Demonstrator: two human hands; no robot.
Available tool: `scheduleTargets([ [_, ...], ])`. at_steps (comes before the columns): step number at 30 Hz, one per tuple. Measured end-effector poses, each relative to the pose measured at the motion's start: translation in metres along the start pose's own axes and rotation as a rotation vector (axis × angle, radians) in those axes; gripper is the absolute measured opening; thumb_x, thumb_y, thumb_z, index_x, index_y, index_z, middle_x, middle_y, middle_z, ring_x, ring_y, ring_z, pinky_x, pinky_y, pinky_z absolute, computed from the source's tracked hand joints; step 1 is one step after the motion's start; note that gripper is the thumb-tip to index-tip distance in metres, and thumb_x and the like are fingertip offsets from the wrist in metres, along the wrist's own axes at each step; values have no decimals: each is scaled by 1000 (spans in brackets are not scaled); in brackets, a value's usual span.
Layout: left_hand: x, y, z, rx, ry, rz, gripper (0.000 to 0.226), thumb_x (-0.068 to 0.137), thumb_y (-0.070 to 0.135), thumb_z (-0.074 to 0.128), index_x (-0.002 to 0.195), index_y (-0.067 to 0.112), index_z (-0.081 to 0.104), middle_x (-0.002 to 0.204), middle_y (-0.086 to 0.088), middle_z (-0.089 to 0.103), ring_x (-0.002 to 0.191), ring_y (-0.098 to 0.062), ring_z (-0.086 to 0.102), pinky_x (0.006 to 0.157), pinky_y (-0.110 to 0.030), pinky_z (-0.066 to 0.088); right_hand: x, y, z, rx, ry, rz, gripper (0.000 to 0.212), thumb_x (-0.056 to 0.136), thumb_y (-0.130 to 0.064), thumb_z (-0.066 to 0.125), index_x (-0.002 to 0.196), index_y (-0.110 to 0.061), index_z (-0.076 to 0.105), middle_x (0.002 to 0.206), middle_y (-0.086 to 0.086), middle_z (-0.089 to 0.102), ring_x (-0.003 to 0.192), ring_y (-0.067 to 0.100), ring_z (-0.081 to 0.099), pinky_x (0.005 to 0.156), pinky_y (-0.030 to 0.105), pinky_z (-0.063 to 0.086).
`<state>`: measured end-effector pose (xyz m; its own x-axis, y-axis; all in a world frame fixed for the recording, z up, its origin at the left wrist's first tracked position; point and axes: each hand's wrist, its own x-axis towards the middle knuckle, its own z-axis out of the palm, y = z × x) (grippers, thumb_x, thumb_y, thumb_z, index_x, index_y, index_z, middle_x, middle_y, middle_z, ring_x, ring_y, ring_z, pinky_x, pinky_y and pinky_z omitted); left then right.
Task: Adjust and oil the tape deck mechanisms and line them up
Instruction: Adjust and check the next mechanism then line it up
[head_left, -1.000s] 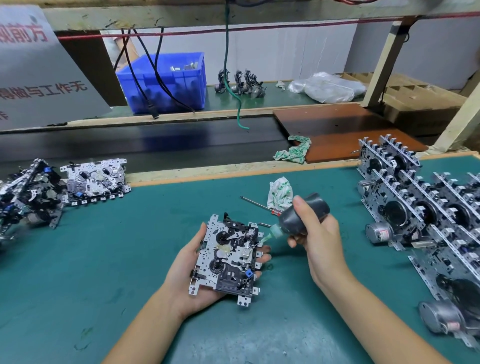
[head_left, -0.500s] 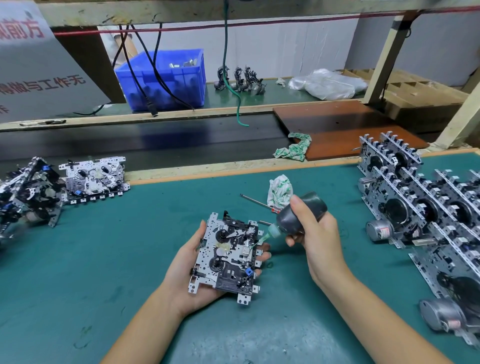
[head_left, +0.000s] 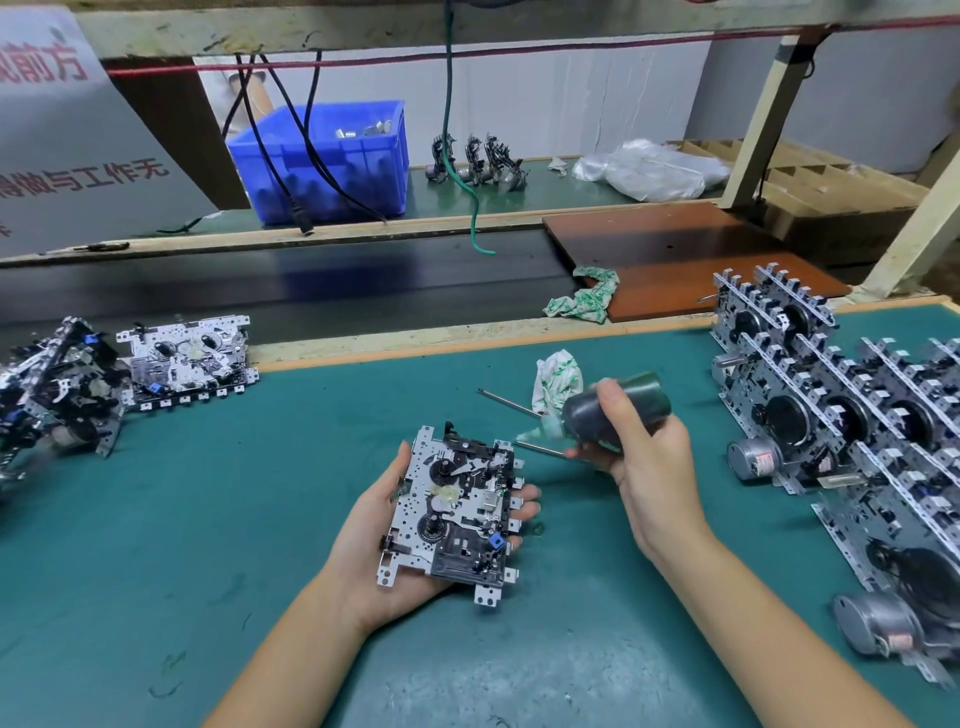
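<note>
Held mechanism mid-mat; row of mechanisms right, finished mechanisms far left.

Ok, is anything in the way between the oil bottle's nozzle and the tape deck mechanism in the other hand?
Nothing visible. The right hand holds the oil bottle with its nozzle just off the upper right edge of the tape deck mechanism, which rests face-up in the left hand.

Left hand lies palm up, fingers cupped; right hand is raised with fingers curled.

A big white sign is leaning at the far left, showing red Chinese words: "前方" on top, "得做与工作无" lower down. Nothing else is showing readable words.
</note>
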<state>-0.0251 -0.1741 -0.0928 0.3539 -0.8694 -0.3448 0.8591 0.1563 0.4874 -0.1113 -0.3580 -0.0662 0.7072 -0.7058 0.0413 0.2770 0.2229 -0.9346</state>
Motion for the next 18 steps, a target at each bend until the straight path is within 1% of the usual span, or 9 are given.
scheduleTargets([
  [2,0,0,0,-6,5,2,77,88,57,37,124,-9,56,134,-36,46,119,-46,53,94,-54,48,4,-3,-5,-24,12,-17,56,54,-50,73,89,-8,61,83,5,69,76,15,69,59,25,55],
  [5,0,0,0,-11,11,8,77,90,58,36,124,-9,56,134,-35,46,121,-46,51,97,-54,46,10,-4,-14,-169,68,-72,43,60,-48,73,87,-17,61,81,-4,70,80,14,68,68,27,56],
  [8,0,-1,-1,3,22,20,80,92,60,30,123,-8,57,135,-34,46,122,-45,50,102,-56,40,19,0,-23,-331,108,-131,26,74,-30,75,90,-25,55,85,-3,68,77,13,64,67,18,49],
  [10,-1,-3,-2,28,27,24,82,92,62,28,124,-7,57,135,-32,47,124,-44,49,103,-56,37,23,0,-28,-361,93,-163,29,76,-21,75,97,-26,55,86,-3,70,73,4,64,65,12,48],
  [12,0,-4,-1,38,27,36,84,91,64,26,125,-7,56,136,-31,47,125,-43,48,104,-55,36,27,2,-34,-457,94,-211,32,77,-17,75,101,-27,56,88,-11,68,78,-2,64,69,9,47],
  [14,0,-4,0,30,34,57,90,89,69,26,126,-7,55,137,-31,46,126,-41,47,104,-55,36,31,6,-39,-624,92,-235,31,80,-16,73,102,-25,53,90,-16,64,88,4,63,74,15,46],
  [16,-1,-3,1,26,31,74,96,83,76,30,127,-7,55,137,-30,46,127,-40,45,105,-54,36,32,11,-41,-703,87,-192,31,85,-16,68,104,-22,44,92,-8,63,92,17,62,82,32,47],
  [17,-2,-2,2,36,25,79,98,81,78,32,127,-6,55,137,-31,45,128,-41,45,106,-54,36,32,12,-41,-700,92,-166,32,87,-16,66,105,-21,39,94,-3,63,93,22,62,84,37,46],
  [18,-3,-2,3,54,16,80,99,79,79,34,127,-6,55,138,-31,45,128,-42,44,106,-53,36,32,13,-40,-684,100,-150,34,88,-15,65,106,-21,36,98,2,61,94,24,61,85,38,45],
])
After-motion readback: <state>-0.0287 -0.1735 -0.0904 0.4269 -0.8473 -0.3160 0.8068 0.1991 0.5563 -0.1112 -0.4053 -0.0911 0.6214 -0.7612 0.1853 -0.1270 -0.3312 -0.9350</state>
